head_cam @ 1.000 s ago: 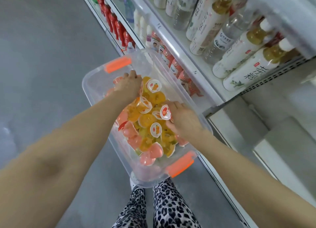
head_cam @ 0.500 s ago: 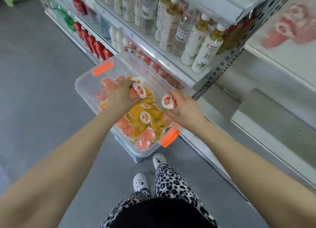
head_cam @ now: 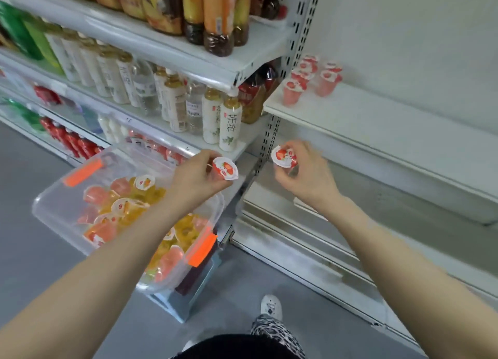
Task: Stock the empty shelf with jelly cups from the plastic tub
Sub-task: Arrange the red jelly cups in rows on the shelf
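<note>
A clear plastic tub with orange latches stands low at the left, full of orange and pink jelly cups. My left hand is above the tub's right end and pinches a red-lidded jelly cup. My right hand is lifted to the right, below the white shelf, and grips a second red-lidded jelly cup. Several pink jelly cups stand at the shelf's back left corner.
Shelves of drink bottles fill the left bay, split from the right bay by a perforated metal upright. White lower shelves run beneath the right bay. The tub rests on a blue stool. My shoe is on the grey floor.
Both hands have risen out of the tub, each with a red-lidded cup, and moved right toward the white shelf. The view has swung up and right, showing the cups on that shelf.
</note>
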